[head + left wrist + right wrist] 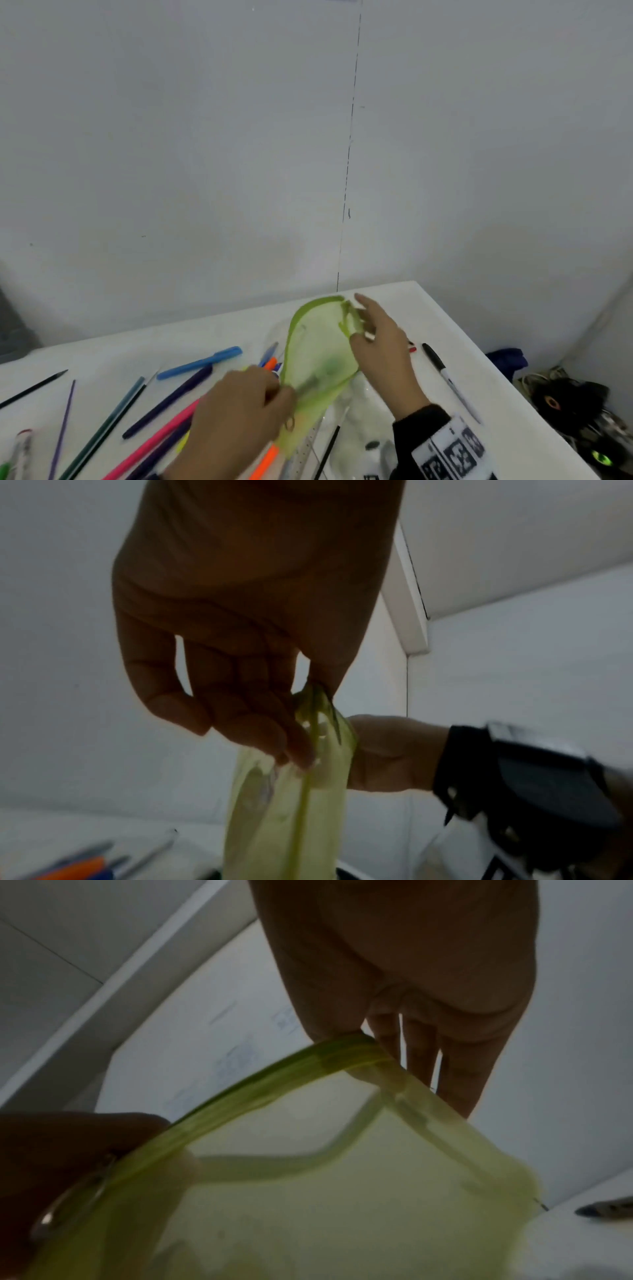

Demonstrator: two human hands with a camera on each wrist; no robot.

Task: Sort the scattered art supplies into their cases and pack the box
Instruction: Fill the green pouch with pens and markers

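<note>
A: Pouch [317, 346], green mesh, zipper type, where is it?

B: Up off the white table [394, 301], between my two hands, stretched over the clutter. Something dark shows through the mesh, can't tell what.

A: Left hand?

B: My left hand [239, 414] pinches the near end, fingers curled, right at the zipper end with the metal pull ring [51, 1213]. In the left wrist view the thumb and fingertips [294, 753] close on the green edge.

A: Right hand?

B: My right hand [380, 346] holds the far corner: thumb and a finger nip the zipper band [274, 1077], other fingers fairly straight, spread past it.

A: Step?

B: Readying the case, I judge. Whether the zipper is open along its length I cannot tell; blurry.

A: What's left out?

B: Plenty. Blue pen [200, 361], pink marker [157, 435], orange marker [263, 462] and purple pens to my left, black marker [445, 377] to the right, clear ruler [305, 452] under the pouch. No box visible.

A: Next move calls for?

B: Probably keeping the mouth held wide with one hand, freeing the other to feed pens in lengthwise. Mesh is floppy, so it may collapse shut.
</note>
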